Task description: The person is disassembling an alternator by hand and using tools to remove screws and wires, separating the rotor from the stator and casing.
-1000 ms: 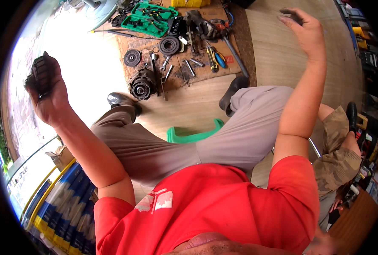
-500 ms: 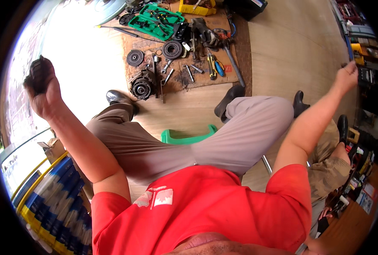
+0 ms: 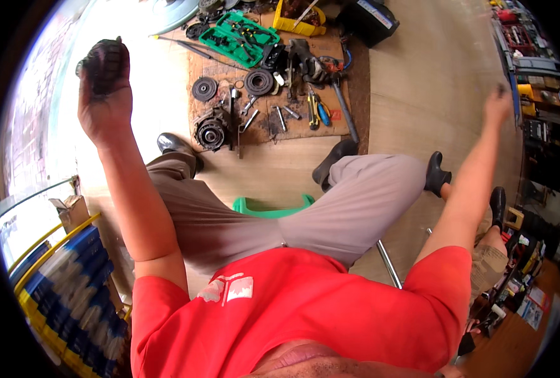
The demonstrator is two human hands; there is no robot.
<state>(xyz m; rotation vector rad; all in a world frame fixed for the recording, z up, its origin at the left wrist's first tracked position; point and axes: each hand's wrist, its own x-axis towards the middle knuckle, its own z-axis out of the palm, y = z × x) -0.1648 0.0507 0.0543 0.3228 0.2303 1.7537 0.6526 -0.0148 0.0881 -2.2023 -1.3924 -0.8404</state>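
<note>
Raised at the far left, my left hand [image 3: 108, 104] is closed round a dark, blocky part [image 3: 105, 63] with ribbed segments; its exact kind does not show. My right hand [image 3: 497, 104] is stretched out at the far right. Its fingers look pressed together, with a small dark spot at their tips that I cannot make out. Between my arms, beyond my knees, a stained cardboard sheet [image 3: 270, 130] lies on the floor. On it are a round metal machine part with a pulley [image 3: 210, 132], two dark discs, several small tools and blue-handled pliers [image 3: 322, 112].
At the back of the cardboard lie an open green tool case [image 3: 239, 39], a yellow bin [image 3: 299, 17] and dark gloves [image 3: 305, 62]. A black battery-like box [image 3: 368, 22] stands at the back right. A green stool edge [image 3: 273, 211] shows between my legs. Another person's legs [image 3: 491, 255] are at right.
My left hand has risen and moved right with the dark part in it. My right hand has shifted slightly left and up. The whole view has shifted a little.
</note>
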